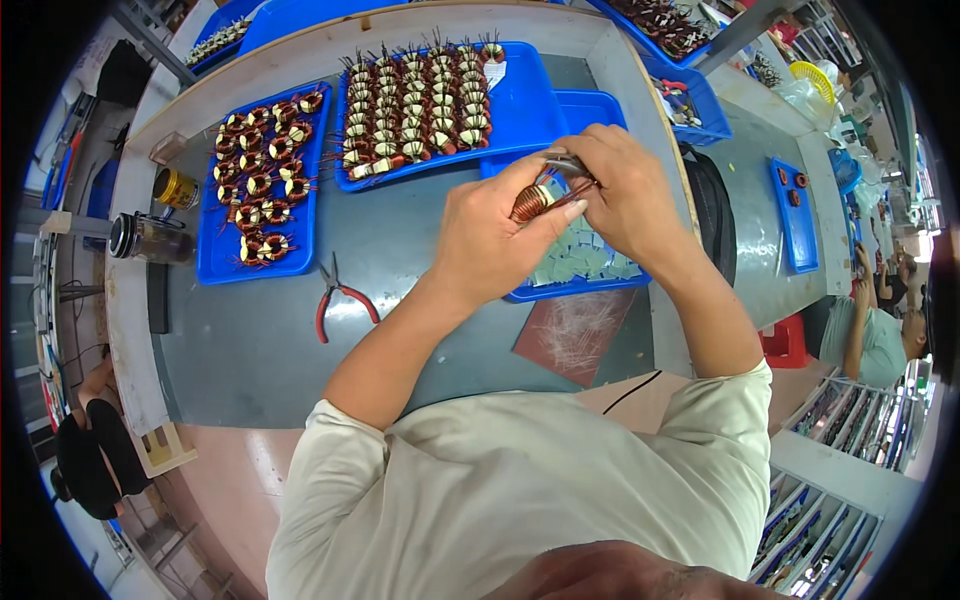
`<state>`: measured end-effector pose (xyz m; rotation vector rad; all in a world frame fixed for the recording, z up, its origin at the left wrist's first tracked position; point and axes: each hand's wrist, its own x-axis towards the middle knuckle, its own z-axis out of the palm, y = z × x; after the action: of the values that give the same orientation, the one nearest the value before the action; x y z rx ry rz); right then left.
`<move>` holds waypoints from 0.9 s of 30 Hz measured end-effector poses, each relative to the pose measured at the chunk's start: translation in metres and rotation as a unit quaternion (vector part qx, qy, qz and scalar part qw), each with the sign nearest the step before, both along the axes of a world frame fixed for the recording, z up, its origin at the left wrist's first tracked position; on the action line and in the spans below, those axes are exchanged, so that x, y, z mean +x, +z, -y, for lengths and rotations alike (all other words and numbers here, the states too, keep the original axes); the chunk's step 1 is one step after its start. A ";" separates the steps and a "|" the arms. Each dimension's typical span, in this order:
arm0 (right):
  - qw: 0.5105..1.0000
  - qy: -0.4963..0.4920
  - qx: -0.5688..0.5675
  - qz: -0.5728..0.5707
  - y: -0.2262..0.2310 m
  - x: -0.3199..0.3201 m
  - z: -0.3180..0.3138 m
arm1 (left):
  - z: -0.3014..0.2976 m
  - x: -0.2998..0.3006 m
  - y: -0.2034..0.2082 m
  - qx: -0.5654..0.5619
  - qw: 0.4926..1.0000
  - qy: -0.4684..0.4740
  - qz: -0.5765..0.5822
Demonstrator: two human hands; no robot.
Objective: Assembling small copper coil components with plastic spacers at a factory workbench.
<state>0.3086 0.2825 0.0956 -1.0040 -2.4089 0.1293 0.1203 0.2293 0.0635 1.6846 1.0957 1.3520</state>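
Note:
My left hand [485, 232] is closed around a copper-wound ring coil [531, 203], its thumb and fingers pinching the side. Beside it, my right hand [628, 190] is closed at the coil's wire ends, fingers curled. A dark, shiny metal piece [568, 168] shows between the two hands; its kind cannot be made out. Beneath the hands lies a blue tray [570, 291] holding many pale green flat pieces [590, 255]. Red-handled pliers [341, 297] rest on the grey bench to the left, touched by neither hand.
One blue tray [530, 75] carries rows of upright coils; another tray [207, 262] at left holds more. Jars [150, 238] stand at the bench's left edge. A scratched reddish board [572, 335] lies near the front edge. A wooden partition [650, 110] runs along the right. Other people work beyond.

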 end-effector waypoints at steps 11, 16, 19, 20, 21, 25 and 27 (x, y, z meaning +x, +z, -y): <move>0.999 -0.008 0.044 -0.020 -0.002 -0.004 0.002 | -0.002 0.002 -0.007 0.000 1.000 0.003 0.026; 0.997 -0.006 0.076 -0.018 -0.007 -0.004 -0.001 | -0.004 0.006 -0.011 0.010 0.996 -0.003 0.091; 0.996 -0.015 0.091 -0.002 -0.009 -0.001 -0.001 | -0.004 0.004 -0.007 0.003 0.998 -0.009 0.064; 0.995 -0.024 0.096 0.010 -0.009 0.000 -0.001 | -0.004 0.003 -0.009 0.001 0.998 -0.010 0.064; 0.995 -0.023 0.094 0.010 -0.008 0.000 -0.002 | -0.006 0.002 -0.010 -0.002 0.998 -0.019 0.064; 0.998 0.010 0.068 0.010 -0.002 0.006 -0.009 | -0.005 -0.003 -0.006 -0.018 0.996 -0.060 0.058; 0.999 0.025 0.037 0.014 -0.001 0.010 -0.012 | -0.012 -0.007 -0.014 0.043 0.997 -0.057 0.014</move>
<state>0.3185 0.2944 0.0942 -0.9182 -2.4452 0.0432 0.1136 0.2408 0.0497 1.7576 0.9233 1.3612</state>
